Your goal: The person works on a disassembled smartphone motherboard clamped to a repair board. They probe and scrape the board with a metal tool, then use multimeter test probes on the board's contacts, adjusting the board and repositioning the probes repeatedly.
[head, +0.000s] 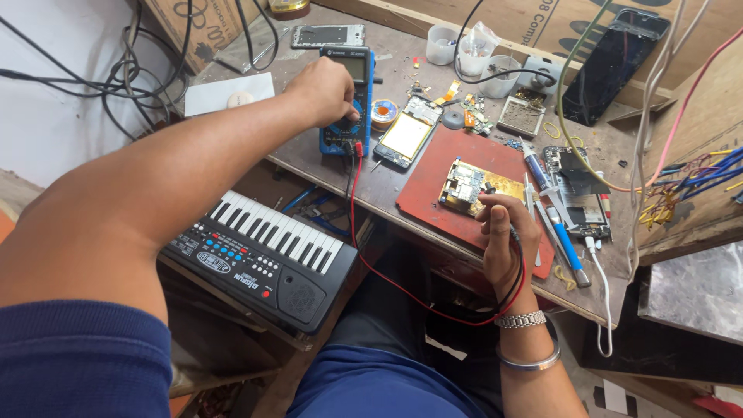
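Cluttered workbench (402,197), left hand (325,89) gripping multimeter (347,101) dial, right hand (507,232) pinching probes on circuit board (468,184)

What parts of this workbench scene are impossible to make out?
Head view, all of it:
- Multimeter dial: covered by the left hand.
- Its screen reading: too small.
- Probe tips: hidden inside the right hand, over the circuit board.
- Toy keyboard far end: behind the left forearm.

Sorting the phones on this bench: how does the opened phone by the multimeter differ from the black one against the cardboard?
The opened phone lies flat on the table; the black phone leans tilted against the cardboard. The opened phone shows a yellowish inside; the black phone shows a dark, glossy face. The opened phone sits nearer the left hand. Both are slim rectangles.
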`<action>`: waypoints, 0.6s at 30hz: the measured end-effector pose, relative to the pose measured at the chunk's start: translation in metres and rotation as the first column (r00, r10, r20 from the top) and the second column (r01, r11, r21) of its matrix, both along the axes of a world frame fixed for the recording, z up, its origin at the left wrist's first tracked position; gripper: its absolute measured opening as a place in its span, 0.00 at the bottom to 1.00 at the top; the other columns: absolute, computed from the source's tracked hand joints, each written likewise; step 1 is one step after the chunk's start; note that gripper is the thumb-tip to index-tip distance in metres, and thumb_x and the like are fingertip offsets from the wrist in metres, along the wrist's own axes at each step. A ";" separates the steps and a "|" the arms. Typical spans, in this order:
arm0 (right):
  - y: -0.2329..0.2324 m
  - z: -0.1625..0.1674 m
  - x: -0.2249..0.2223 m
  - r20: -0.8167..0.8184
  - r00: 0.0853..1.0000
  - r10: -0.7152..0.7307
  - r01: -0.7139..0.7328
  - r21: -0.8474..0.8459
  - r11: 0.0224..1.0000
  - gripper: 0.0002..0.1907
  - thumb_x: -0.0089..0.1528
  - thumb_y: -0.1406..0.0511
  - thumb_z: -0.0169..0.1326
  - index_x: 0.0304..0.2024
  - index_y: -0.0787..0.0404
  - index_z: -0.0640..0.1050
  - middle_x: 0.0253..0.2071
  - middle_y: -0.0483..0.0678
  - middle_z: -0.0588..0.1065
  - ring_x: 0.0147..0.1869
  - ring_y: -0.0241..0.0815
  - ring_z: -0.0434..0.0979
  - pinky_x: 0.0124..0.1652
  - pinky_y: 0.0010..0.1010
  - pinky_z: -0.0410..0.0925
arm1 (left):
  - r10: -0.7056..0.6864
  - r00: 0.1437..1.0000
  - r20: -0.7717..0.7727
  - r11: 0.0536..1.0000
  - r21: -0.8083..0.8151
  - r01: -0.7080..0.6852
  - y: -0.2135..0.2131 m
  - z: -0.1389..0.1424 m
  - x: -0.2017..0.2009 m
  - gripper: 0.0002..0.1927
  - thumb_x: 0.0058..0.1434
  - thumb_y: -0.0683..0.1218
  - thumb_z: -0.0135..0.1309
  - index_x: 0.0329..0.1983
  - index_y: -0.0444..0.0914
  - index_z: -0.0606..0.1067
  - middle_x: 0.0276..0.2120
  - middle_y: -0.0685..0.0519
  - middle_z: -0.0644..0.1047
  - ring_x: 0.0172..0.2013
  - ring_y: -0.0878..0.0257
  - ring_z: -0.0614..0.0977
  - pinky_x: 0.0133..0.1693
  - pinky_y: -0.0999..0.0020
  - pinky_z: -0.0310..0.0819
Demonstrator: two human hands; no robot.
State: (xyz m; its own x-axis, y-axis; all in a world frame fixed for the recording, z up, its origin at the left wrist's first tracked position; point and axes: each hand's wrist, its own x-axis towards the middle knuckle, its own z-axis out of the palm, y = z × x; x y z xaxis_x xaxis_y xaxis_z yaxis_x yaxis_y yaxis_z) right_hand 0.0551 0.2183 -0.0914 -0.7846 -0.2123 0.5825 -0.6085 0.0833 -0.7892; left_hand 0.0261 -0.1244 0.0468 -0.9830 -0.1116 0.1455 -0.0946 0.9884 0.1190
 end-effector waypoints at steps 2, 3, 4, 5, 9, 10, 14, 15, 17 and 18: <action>0.000 -0.001 -0.001 -0.011 1.000 0.006 -0.006 -0.007 1.000 0.23 0.75 0.51 0.43 0.48 0.62 0.79 0.31 0.44 0.74 0.33 0.31 0.71 0.34 0.24 0.65 | 0.028 0.999 0.021 1.000 0.015 -0.028 0.000 0.000 -0.001 0.15 0.48 0.53 0.74 0.31 0.40 0.84 0.33 0.45 0.83 0.37 0.50 0.85 0.41 0.56 0.78; -0.001 0.000 0.000 0.001 1.000 0.005 -0.005 -0.006 1.000 0.23 0.75 0.51 0.43 0.48 0.62 0.79 0.31 0.44 0.74 0.33 0.31 0.71 0.33 0.24 0.65 | 0.026 0.999 0.032 1.000 0.012 -0.026 -0.001 0.002 -0.002 0.16 0.47 0.53 0.74 0.32 0.40 0.84 0.33 0.45 0.83 0.37 0.50 0.85 0.41 0.56 0.78; 0.000 0.000 0.000 0.011 1.000 0.003 -0.003 -0.006 1.000 0.23 0.75 0.51 0.43 0.48 0.62 0.79 0.31 0.44 0.74 0.32 0.31 0.71 0.32 0.24 0.65 | 0.022 0.999 0.042 1.000 0.007 -0.023 -0.002 0.002 -0.004 0.16 0.47 0.53 0.74 0.32 0.39 0.84 0.33 0.45 0.83 0.37 0.50 0.85 0.41 0.56 0.78; 0.000 0.000 0.000 0.025 1.000 0.001 -0.001 -0.006 1.000 0.23 0.74 0.51 0.43 0.48 0.62 0.79 0.31 0.44 0.75 0.32 0.31 0.71 0.31 0.24 0.65 | 0.020 0.999 0.045 1.000 0.003 -0.020 -0.002 0.002 -0.004 0.16 0.47 0.53 0.74 0.32 0.39 0.84 0.33 0.45 0.83 0.38 0.50 0.85 0.42 0.56 0.78; 0.000 0.000 0.000 -0.026 1.000 -0.003 0.003 0.004 1.000 0.23 0.75 0.51 0.43 0.48 0.62 0.79 0.31 0.45 0.75 0.33 0.32 0.72 0.35 0.24 0.66 | 0.010 0.998 0.060 1.000 -0.007 -0.009 -0.003 0.002 -0.004 0.17 0.48 0.54 0.74 0.32 0.39 0.84 0.33 0.45 0.83 0.38 0.50 0.85 0.43 0.56 0.79; 0.000 0.000 0.000 -0.025 1.000 -0.003 0.003 0.005 1.000 0.23 0.75 0.51 0.43 0.48 0.62 0.79 0.31 0.45 0.75 0.33 0.32 0.72 0.35 0.24 0.66 | 0.008 0.998 0.064 1.000 -0.008 -0.007 -0.003 0.002 -0.004 0.17 0.48 0.54 0.74 0.33 0.39 0.84 0.34 0.44 0.83 0.39 0.50 0.85 0.43 0.56 0.79; -0.001 0.003 0.000 0.002 1.000 0.000 0.000 0.001 1.000 0.18 0.75 0.56 0.45 0.48 0.62 0.79 0.31 0.44 0.75 0.33 0.32 0.72 0.35 0.24 0.66 | -0.026 0.996 0.091 0.976 -0.215 0.045 0.005 0.006 -0.007 0.18 0.49 0.55 0.73 0.34 0.39 0.84 0.36 0.44 0.83 0.39 0.48 0.84 0.43 0.55 0.79; -0.001 0.005 -0.001 -0.028 0.999 -0.015 0.015 0.010 1.000 0.15 0.73 0.58 0.47 0.48 0.62 0.79 0.32 0.45 0.76 0.35 0.32 0.74 0.36 0.25 0.67 | -0.042 0.996 0.077 0.950 -0.305 0.063 0.009 0.008 -0.009 0.20 0.50 0.56 0.73 0.35 0.38 0.84 0.36 0.43 0.82 0.39 0.47 0.84 0.42 0.55 0.79; -0.002 0.006 0.001 -0.082 0.995 -0.049 0.052 0.032 0.998 0.11 0.70 0.63 0.51 0.49 0.63 0.78 0.34 0.45 0.77 0.37 0.33 0.77 0.38 0.26 0.69 | -0.092 0.996 0.008 0.936 -0.340 0.090 0.022 0.011 -0.012 0.19 0.52 0.57 0.71 0.35 0.38 0.83 0.35 0.43 0.82 0.39 0.46 0.84 0.41 0.55 0.79; -0.002 0.007 0.001 -0.056 0.996 -0.067 0.069 0.045 0.997 0.09 0.69 0.65 0.52 0.49 0.63 0.78 0.34 0.46 0.77 0.36 0.33 0.76 0.38 0.26 0.69 | -0.125 0.991 -0.051 0.952 -0.286 0.106 0.030 0.013 -0.013 0.17 0.53 0.56 0.70 0.34 0.39 0.83 0.34 0.43 0.82 0.39 0.46 0.84 0.41 0.54 0.78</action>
